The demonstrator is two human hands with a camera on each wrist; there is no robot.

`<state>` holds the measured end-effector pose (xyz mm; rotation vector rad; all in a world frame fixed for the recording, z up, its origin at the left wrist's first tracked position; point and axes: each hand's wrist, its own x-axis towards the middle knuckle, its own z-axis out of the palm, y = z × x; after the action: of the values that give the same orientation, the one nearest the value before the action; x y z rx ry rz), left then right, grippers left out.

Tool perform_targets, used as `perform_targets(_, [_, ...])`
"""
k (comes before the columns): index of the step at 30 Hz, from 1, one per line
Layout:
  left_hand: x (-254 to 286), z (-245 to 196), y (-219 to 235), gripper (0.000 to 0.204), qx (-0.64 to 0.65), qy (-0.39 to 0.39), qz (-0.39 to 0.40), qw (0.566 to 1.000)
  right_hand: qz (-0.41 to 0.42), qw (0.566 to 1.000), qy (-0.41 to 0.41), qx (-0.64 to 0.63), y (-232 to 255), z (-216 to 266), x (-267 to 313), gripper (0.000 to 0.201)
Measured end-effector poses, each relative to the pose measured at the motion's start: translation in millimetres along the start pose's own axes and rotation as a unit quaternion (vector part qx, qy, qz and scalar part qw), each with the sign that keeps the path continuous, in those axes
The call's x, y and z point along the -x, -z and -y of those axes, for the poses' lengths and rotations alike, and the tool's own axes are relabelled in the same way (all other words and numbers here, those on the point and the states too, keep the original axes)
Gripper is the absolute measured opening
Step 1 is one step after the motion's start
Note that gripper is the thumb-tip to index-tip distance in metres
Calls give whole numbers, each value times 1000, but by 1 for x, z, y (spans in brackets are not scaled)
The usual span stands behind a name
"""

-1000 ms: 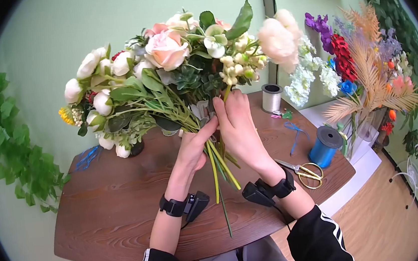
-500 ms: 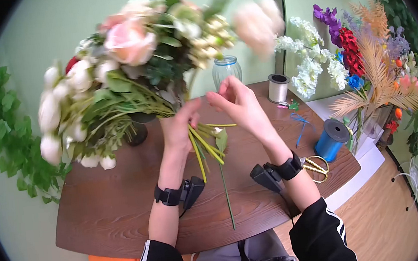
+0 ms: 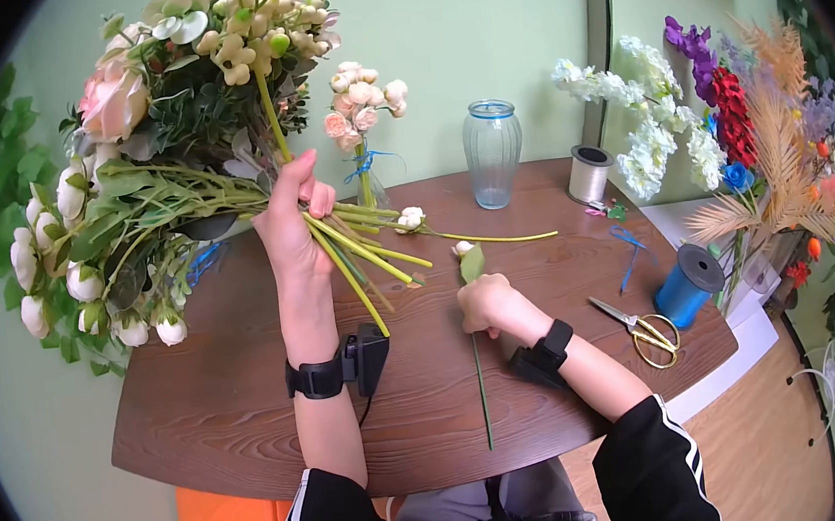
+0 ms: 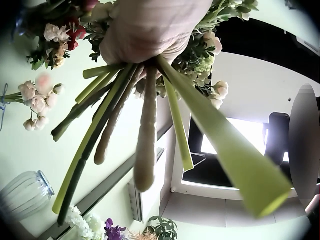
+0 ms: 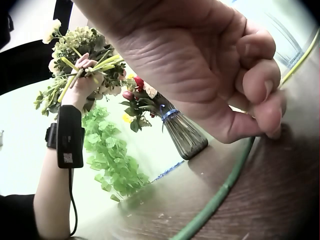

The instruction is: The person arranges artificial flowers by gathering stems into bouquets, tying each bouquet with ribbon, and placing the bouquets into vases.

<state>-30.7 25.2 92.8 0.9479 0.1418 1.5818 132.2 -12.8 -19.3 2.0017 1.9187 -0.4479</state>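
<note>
My left hand [image 3: 293,222] grips a large mixed bouquet [image 3: 116,104] by its stems, raised over the left side of the table. Pale roses, white blooms and greenery fan out from it, and cut stem ends [image 4: 145,135] splay below the fist in the left wrist view. Low over the table, my right hand [image 3: 495,305] pinches a single thin flower stem [image 3: 483,395] between thumb and fingers. Beyond that hand show the stem's green leaf [image 3: 473,265] and a small white bud [image 3: 463,248]. In the right wrist view, the green stem [image 5: 220,192] runs out from the fingertips along the tabletop.
Another white-bud stem [image 3: 496,237] lies farther back. Behind it stand a clear glass vase [image 3: 494,158] and a smaller bunch of pink flowers [image 3: 359,110]. Gold-handled scissors [image 3: 651,333], a blue ribbon spool [image 3: 688,285] and a white spool [image 3: 590,176] sit on the right.
My left hand has carried the bouquet up and left. My right hand has left the bouquet, come down to the table and taken hold of a single stem lying there.
</note>
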Motion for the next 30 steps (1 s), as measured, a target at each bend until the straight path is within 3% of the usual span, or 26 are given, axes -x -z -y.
perform_targets(8, [-2, -4, 3, 18, 10, -5, 8, 1000, -35, 999, -5, -17, -1, -2, 14, 28])
perform_targets(12, [-3, -7, 7, 16, 12, -10, 21, 1000, -83, 993, 48, 72, -11, 4, 12, 33])
perform_targets(15, [-3, -10, 8, 15, 10, -15, 24, 1000, 27, 999, -14, -28, 7, 8, 17, 28])
perform_targets(18, [-1, -13, 7, 14, 9, -18, 12, 1000, -87, 995, 10, 47, -12, 14, 22, 28])
perform_targets(23, [-3, -12, 7, 17, 2, -22, 7, 1000, -109, 988, 59, 91, -25, 10, 11, 27])
perform_targets(27, [1, -17, 3, 21, -4, -18, 15, 1000, -128, 987, 72, 70, -26, 0, 9, 27])
perform_targets(30, [1, -17, 5, 17, 2, -17, 14, 1000, -214, 976, 38, -24, -21, -16, 7, 30])
